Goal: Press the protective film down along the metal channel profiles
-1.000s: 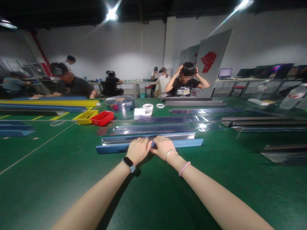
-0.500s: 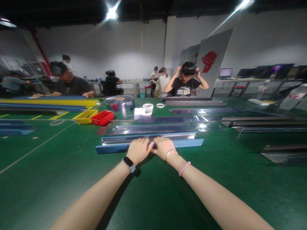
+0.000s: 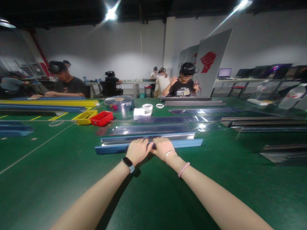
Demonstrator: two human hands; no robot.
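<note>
Both my hands rest side by side on a long blue strip (image 3: 188,142) that lies across the green table (image 3: 48,178). My left hand (image 3: 138,149) has its fingers curled down over the strip's near edge, and it wears a dark wristband. My right hand (image 3: 163,147) presses on the strip right beside it, fingers bent over the top, with a pink band on the wrist. A shiny clear-wrapped strip (image 3: 147,138) lies just behind the blue one, touching it.
A yellow tray (image 3: 85,117) and a red tray (image 3: 101,118) stand at the back left, with a clear dome (image 3: 119,105) and tape rolls (image 3: 147,107) behind. More long strips (image 3: 269,124) lie right and left. Other people sit across the table.
My hands have stayed on the blue strip. The person across the table has lowered both arms from the head.
</note>
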